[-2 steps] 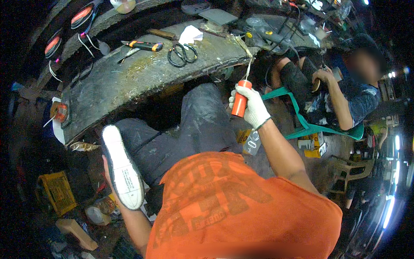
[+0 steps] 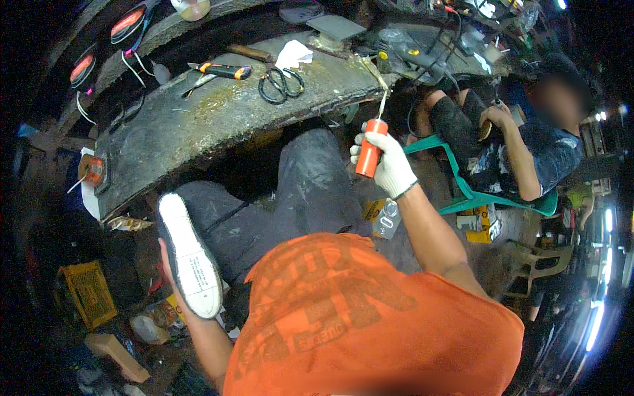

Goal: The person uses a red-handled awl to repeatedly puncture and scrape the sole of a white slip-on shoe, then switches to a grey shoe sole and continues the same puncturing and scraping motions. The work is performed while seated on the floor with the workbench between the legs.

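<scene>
Gripped an orange cylinder (image 2: 372,148) in the gloved right hand (image 2: 389,160), just off the near edge of the workbench (image 2: 148,142) — with a pale strip (image 2: 383,102) rising from the cylinder's top toward that edge. Held a white-soled shoe (image 2: 189,254) sole-up in the left hand (image 2: 166,259), on the near side of the workbench's left part, with most fingers hidden behind. Worked within sight of scissors (image 2: 281,91) and a cutter (image 2: 226,70) atop the workbench — and a seated co-worker (image 2: 559,158) by its right end.
</scene>
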